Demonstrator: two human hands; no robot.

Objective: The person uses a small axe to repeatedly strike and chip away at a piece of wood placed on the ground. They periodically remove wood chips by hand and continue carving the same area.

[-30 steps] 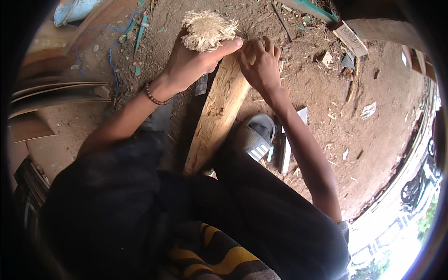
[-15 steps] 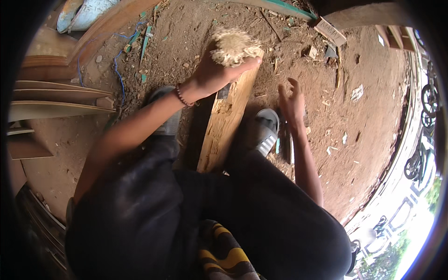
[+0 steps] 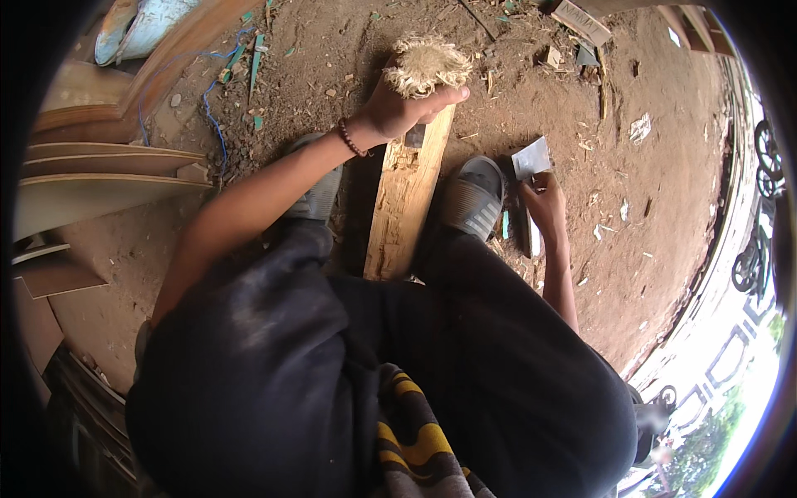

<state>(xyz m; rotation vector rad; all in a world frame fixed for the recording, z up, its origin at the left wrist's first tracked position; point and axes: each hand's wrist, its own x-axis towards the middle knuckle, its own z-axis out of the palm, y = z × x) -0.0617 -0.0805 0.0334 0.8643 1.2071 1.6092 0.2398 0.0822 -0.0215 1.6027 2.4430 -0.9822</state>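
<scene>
Scrap (image 3: pixel 531 158) of grey-white sheet by right hand (image 3: pixel 544 203)

right hand (image 3: pixel 544 203) off the wooden plank (image 3: pixel 407 199), lowered to the ground, now at a pale flat blade (image 3: pixel 531 158)

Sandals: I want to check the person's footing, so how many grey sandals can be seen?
2. One grey sandal sits left of the wooden plank, partly behind the left forearm. The other sandal sits right of the plank, beside the right hand.

Grey slide sandals (image 3: pixel 471 197) on bare dirt, stacked plywood sheets (image 3: pixel 91 178) at left, blue cord (image 3: pixel 214 100) and wood scraps (image 3: pixel 581 21) beyond.
</scene>
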